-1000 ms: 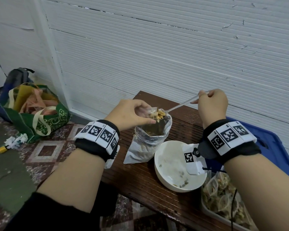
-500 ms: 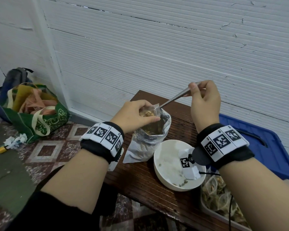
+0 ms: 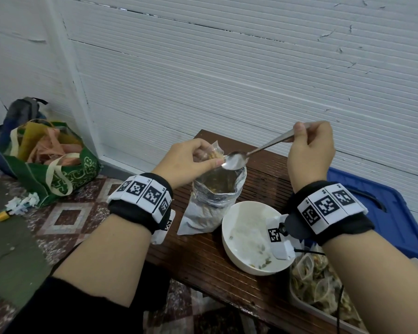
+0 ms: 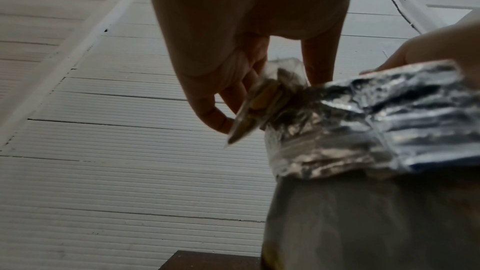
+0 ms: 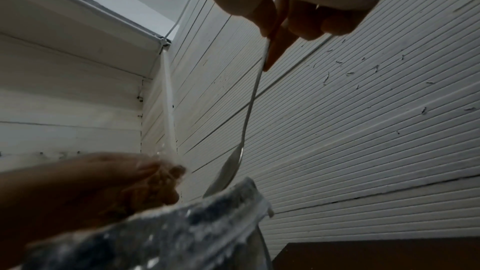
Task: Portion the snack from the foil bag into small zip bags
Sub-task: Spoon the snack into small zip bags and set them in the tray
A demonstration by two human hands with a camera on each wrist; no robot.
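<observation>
The job looks well under way. A tray [image 3: 297, 294] at the near right of the table [image 3: 203, 256] is heaped with filled zip bags, yet the foil bag [image 3: 212, 203] standing open mid-table has snack left inside, so more portions remain, I'd judge. Right now the left hand [image 3: 186, 160] pinches a small zip bag [image 3: 214, 154] between thumb and curled fingers just over the foil bag's mouth; snack shows in it, and it is not sealed. The right hand [image 3: 309, 153] is closed round the handle of a spoon [image 3: 235, 161], whose empty bowl hangs just beside the zip bag, above the foil bag. A white bowl [image 3: 241, 237] with a few crumbs sits beside the foil bag, below the right wrist.
</observation>
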